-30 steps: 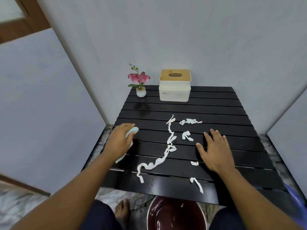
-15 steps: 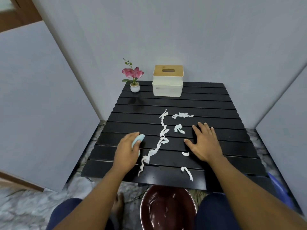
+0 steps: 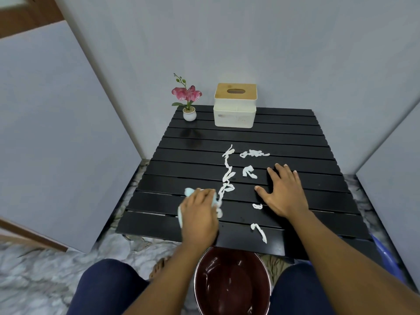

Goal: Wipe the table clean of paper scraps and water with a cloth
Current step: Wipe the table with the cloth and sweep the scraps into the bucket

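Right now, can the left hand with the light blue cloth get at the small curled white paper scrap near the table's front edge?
Probably yes. The left hand presses the light blue cloth on the black slatted table, and the bare slats between it and the small curled white paper scrap hold nothing. The right hand lies flat farther back.

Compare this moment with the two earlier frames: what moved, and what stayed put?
The left hand, pressing the cloth, slid from the table's left edge rightward into the long scrap trail, bunching its near end. The right hand stayed flat on the slats; the other scraps, tissue box and flower pot did not shift.
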